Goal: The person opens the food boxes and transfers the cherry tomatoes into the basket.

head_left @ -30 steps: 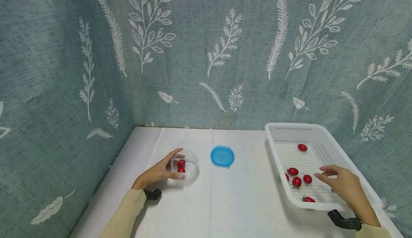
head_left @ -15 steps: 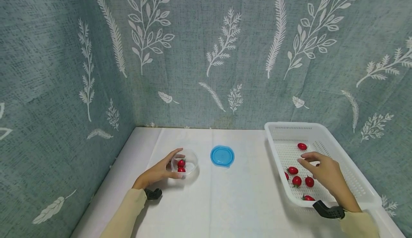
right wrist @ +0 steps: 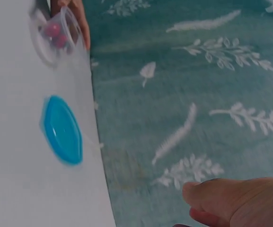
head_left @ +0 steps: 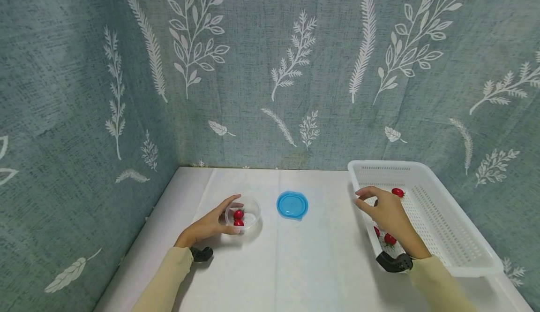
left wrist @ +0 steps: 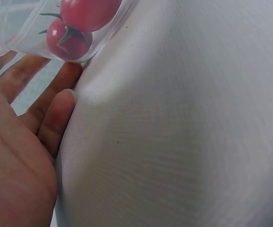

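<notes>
On the left of the white table, my left hand [head_left: 208,225] curves its fingers and thumb around a clear round plastic cup [head_left: 253,205]. Two red cherry tomatoes [left wrist: 70,42] lie inside it. My right hand [head_left: 386,209] is over the left rim of a white plastic basket [head_left: 447,218], thumb and fingers pinched together. A cherry tomato appears to be held there, almost wholly hidden; only a dark red sliver shows at the bottom of the right wrist view. Below the hand, several cherry tomatoes [head_left: 390,239] lie in the basket, some covered by the hand and forearm.
A blue lid [head_left: 292,205] lies flat on the table [head_left: 312,265] between the cup and the basket. Patterned green cloth [head_left: 253,68] hangs along the back and left sides. Another tomato [head_left: 398,192] sits farther back in the basket.
My right hand has moved left across the basket to its left rim, fingers pinched. One tomato in the basket shifted slightly earlier on. The left hand and cup have stayed in place.
</notes>
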Demonstrator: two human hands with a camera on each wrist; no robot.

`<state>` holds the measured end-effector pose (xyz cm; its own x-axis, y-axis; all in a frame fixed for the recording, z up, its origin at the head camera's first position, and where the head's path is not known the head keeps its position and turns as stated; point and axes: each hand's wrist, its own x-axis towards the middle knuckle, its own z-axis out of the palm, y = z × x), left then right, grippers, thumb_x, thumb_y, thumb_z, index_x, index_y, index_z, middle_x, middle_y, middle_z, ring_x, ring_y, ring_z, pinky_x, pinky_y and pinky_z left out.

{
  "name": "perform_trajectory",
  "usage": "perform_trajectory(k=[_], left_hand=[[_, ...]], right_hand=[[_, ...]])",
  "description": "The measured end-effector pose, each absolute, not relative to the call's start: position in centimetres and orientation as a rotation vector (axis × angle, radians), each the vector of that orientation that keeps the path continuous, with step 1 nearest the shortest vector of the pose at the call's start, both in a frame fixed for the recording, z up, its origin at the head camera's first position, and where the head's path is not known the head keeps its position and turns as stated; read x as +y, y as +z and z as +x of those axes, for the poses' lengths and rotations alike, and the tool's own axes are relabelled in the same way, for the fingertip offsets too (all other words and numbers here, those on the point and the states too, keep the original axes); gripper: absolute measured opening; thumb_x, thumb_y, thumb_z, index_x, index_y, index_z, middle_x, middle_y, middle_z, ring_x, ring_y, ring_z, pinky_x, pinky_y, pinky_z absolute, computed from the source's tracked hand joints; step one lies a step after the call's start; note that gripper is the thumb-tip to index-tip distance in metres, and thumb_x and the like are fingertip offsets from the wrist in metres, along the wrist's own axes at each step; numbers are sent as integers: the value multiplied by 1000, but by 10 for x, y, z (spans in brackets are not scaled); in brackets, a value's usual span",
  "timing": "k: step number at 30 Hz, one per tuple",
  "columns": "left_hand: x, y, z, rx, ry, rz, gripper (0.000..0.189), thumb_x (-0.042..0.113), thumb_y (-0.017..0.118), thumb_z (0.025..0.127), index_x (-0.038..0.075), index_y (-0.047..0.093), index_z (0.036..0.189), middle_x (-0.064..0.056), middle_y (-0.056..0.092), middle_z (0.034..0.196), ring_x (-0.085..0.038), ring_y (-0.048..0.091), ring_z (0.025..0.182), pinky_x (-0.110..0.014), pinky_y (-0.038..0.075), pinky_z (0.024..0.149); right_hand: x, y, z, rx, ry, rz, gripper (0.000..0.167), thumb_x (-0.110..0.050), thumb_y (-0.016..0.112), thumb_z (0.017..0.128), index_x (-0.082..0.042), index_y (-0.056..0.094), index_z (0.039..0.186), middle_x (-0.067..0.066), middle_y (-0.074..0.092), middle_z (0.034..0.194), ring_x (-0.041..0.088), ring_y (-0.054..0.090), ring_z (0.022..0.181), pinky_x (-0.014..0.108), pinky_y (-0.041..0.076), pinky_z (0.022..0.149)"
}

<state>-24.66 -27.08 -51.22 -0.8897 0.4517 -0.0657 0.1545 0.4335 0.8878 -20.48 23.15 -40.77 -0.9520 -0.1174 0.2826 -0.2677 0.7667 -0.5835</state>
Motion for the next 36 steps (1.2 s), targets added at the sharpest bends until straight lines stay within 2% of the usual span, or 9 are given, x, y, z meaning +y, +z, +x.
perform_trajectory(k=[7,20,29,33,36], left_hand=[[-270,-510,-248,2402,1414,531,104,36,87,83,34,22,164,8,45,155,-22,37,142,-56,28,113],[-271,-512,-250,2382,1424,545,104,34,87,84,32,21,165,7,43,156,-22,39,141,-55,30,111],[-269,-511,-247,2397,1418,540,105,36,87,83,31,21,165,5,44,156,-24,38,141,-57,29,111],[-269,-511,-247,2397,1423,531,105,36,87,83,31,21,165,5,44,156,-24,38,141,-57,28,112],[-268,-512,-249,2399,1427,529,105,34,87,83,30,21,165,3,44,156,-25,39,141,-57,28,113]], right_hand=[[203,-415,-214,-2706,1015,386,27,-30,77,95,-10,75,113,4,74,101,16,53,66,31,44,57],[143,-417,-223,-2714,1088,541,26,-25,78,94,-9,74,114,4,74,103,15,52,65,32,47,60],[106,-422,-232,-2725,1169,609,20,-27,78,94,-16,75,111,-4,73,100,15,52,67,35,46,62],[88,-424,-235,-2704,1193,661,19,-26,78,94,-15,76,109,-7,72,97,13,61,76,37,51,72],[73,-428,-238,-2688,1193,705,20,-27,77,94,-15,76,109,-7,73,97,14,67,90,39,53,82]])
